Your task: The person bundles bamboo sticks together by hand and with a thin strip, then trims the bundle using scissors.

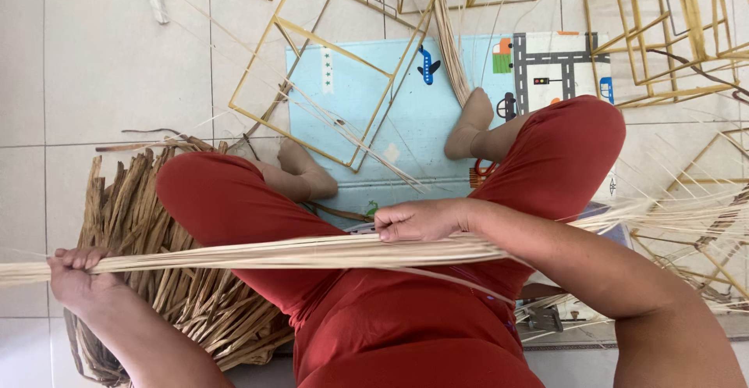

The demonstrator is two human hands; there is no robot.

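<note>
Seated person in red trousers, viewed from above; both hands hold one long bundle of pale thin strips point(312, 252) stretched across the lap; left hand point(76, 275) closed around the bundle, fingers curled over the top, thumb side under; right hand point(417, 220) closed on it too, knuckles up, pinching the strips together against the thigh; two grips well apart probably keep the strips gathered, taut and aligned instead of fanning out.

Bundle's long axis runs roughly level across the view, left to right, slight rise toward the right; one end passes beyond the left hand and out of view; past the right hand the strips loosen and splay outward; which end is tip or butt cannot be told.

Below and just beyond the left hand, a heap of brown dried husk strips point(156, 279) on the tiled floor point(117, 68), touching the left leg; likely kept close at the person's side, judging by position.

Beyond the right hand, a light blue play mat point(413, 115) under both feet; on it a square frame of yellow sticks point(328, 91), lying tilted; more such frames point(663, 37) stacked further out on the right-hand side; another strip bunch point(452, 44) runs away from the right hand toward the far edge.
</note>
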